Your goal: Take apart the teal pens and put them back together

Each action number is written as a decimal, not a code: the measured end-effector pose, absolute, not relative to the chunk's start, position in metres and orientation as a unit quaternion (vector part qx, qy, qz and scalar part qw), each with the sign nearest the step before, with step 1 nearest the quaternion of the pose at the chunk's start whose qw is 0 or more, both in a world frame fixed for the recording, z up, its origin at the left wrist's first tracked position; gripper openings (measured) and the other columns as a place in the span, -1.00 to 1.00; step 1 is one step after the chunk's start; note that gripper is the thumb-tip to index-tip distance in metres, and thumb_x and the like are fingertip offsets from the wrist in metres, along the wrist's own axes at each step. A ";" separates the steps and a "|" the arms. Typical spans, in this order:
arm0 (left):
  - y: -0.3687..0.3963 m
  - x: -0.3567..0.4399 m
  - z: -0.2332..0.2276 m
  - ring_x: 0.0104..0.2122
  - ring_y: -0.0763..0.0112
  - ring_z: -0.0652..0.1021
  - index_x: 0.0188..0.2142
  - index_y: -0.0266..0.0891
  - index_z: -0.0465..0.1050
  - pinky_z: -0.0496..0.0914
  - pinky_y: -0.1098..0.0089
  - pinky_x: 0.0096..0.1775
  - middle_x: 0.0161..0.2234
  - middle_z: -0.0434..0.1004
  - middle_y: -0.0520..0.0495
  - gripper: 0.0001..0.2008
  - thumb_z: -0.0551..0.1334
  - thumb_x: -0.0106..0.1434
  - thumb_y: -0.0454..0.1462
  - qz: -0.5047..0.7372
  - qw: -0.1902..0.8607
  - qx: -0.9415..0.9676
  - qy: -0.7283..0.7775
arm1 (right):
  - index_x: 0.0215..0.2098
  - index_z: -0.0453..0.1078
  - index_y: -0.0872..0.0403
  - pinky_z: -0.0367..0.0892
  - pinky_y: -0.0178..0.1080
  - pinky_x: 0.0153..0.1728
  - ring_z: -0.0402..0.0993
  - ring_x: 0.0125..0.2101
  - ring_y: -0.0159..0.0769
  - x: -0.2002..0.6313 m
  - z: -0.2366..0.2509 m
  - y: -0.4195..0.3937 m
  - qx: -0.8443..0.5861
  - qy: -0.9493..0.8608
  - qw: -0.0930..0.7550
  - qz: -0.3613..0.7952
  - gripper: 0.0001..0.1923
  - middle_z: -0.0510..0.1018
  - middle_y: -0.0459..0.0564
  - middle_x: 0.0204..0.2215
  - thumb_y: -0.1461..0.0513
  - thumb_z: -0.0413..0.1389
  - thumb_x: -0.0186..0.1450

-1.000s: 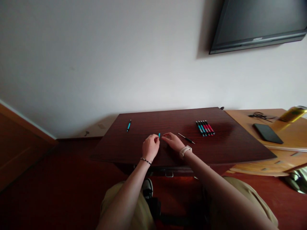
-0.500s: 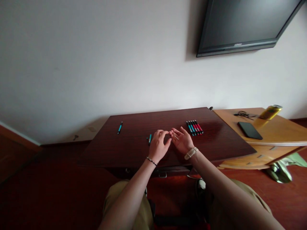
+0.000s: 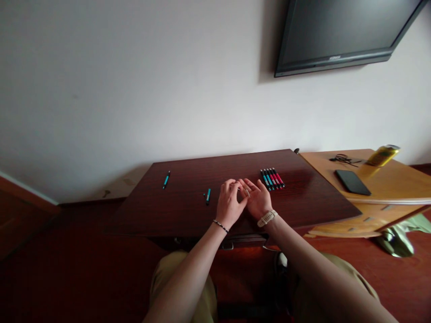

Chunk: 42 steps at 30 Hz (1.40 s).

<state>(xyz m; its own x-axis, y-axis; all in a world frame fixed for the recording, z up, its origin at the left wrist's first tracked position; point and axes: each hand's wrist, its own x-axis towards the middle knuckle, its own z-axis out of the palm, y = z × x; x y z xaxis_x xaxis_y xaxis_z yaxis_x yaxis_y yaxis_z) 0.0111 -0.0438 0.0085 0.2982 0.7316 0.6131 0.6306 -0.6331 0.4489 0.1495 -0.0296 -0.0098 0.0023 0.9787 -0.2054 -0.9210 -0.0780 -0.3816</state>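
My right hand is held palm up over the dark table with its fingers stretched out. A small pale piece, too small to name, lies across its fingers. Curled above those fingers is my left hand, thumb and fingers bent toward the pale piece; what they pinch is hidden. Left of my left hand, a turquoise pen barrel lies on the table beside a tiny turquoise bit. Just beyond my right hand, several turquoise and red pens lie side by side in a row.
A turquoise and black pen lies alone on the left part of the dark table. On the wooden cabinet to the right are a black phone, a cable and a yellow can. A television hangs above.
My left hand has moved right, closer over the fingers of my right hand. My right hand stays palm up in nearly the same place. The pens have not been moved.
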 end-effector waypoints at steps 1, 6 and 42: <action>-0.043 0.011 0.008 0.18 0.06 0.42 0.01 -0.11 0.38 0.42 0.03 0.21 0.15 0.34 -0.20 -0.59 0.45 0.23 -0.31 0.411 0.065 0.804 0.425 | 0.00 0.45 0.05 0.67 -0.19 -0.16 0.68 -0.12 -0.20 0.149 -0.010 -0.030 -0.212 -0.070 0.675 0.703 -0.66 0.67 0.18 -0.06 0.03 -0.05 0.54; -0.039 0.012 0.005 0.18 0.07 0.42 0.06 -0.10 0.39 0.44 0.05 0.21 0.17 0.33 -0.19 -0.51 0.49 0.19 -0.30 0.401 0.071 0.806 0.429 | -0.06 0.48 0.06 0.63 -0.22 -0.08 0.67 -0.09 -0.22 0.149 -0.011 -0.028 -0.222 -0.094 0.674 0.698 -0.63 0.67 0.17 -0.04 0.01 -0.04 0.53; -0.025 0.003 0.007 0.06 0.20 0.51 -0.19 -0.19 0.52 0.47 0.16 0.12 0.01 0.47 -0.16 -0.92 0.28 0.39 -0.38 0.433 0.058 0.767 0.469 | -0.12 0.49 -0.03 0.57 -0.13 -0.06 0.63 -0.05 -0.16 0.127 0.000 -0.037 -0.240 -0.229 0.647 0.687 -0.79 0.69 0.00 -0.12 0.04 0.19 0.38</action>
